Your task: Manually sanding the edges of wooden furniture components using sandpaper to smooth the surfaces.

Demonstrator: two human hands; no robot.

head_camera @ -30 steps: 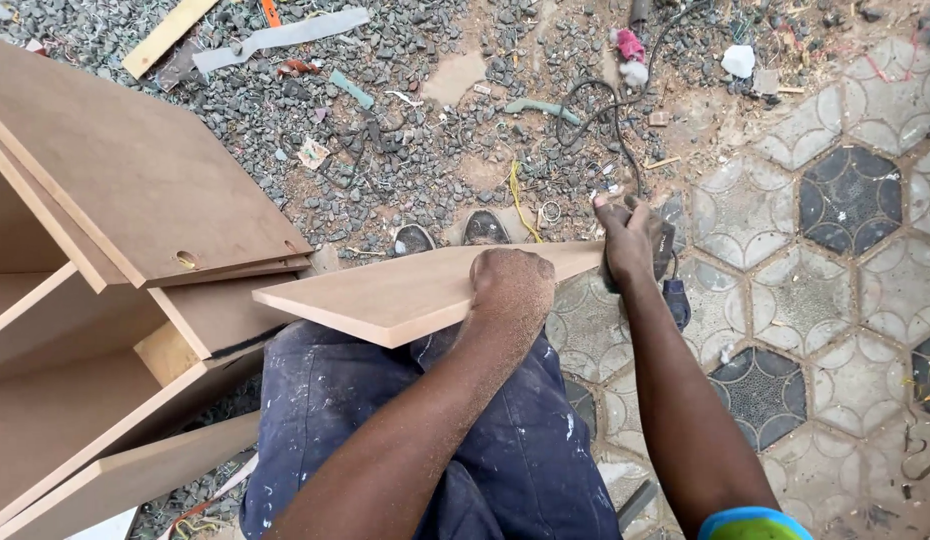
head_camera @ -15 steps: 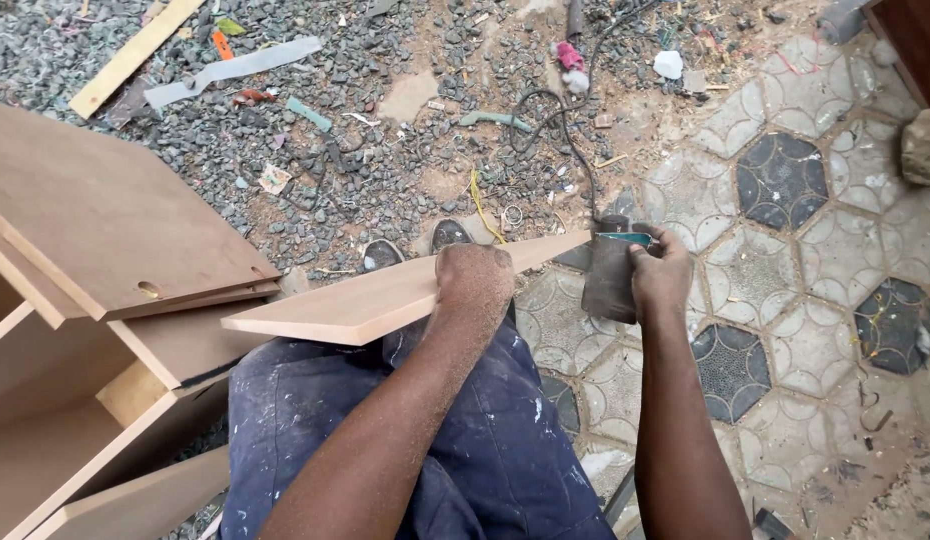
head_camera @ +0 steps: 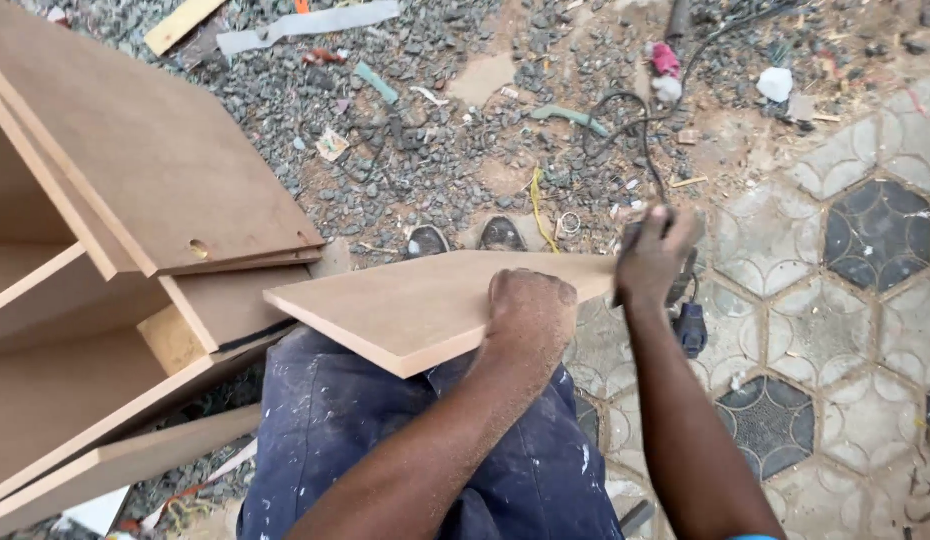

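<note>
Fingers of the left hand (head_camera: pixel 530 315) are curled shut in a fist-like grip, knuckles pressed down on the right part of a flat, light-brown fibreboard panel (head_camera: pixel 415 300) that lies across the person's lap at the centre of the frame. The right hand (head_camera: pixel 653 255) is closed around a dark power tool (head_camera: pixel 685 300) just past the panel's right-hand tip; the hand covers most of the tool, so its exact kind cannot be told, and a bluish part of it shows below the wrist. Hand and tool sit right at the panel's pointed end, touching or nearly touching its edge.

One panel rests on the lap, over one pair of dark blue, paint-spattered trousers (head_camera: pixel 385 430). Two dark shoe toes (head_camera: pixel 463 237) peek out above the panel's far edge. One black cable (head_camera: pixel 625 130) loops away from the tool toward the upper right. One open cabinet of the same light-brown board (head_camera: pixel 115 200) fills the left side of the frame. Grey gravel (head_camera: pixel 405 150) with scraps covers the upper middle, and hexagon-patterned paving (head_camera: pixel 835 300) covers the right.
</note>
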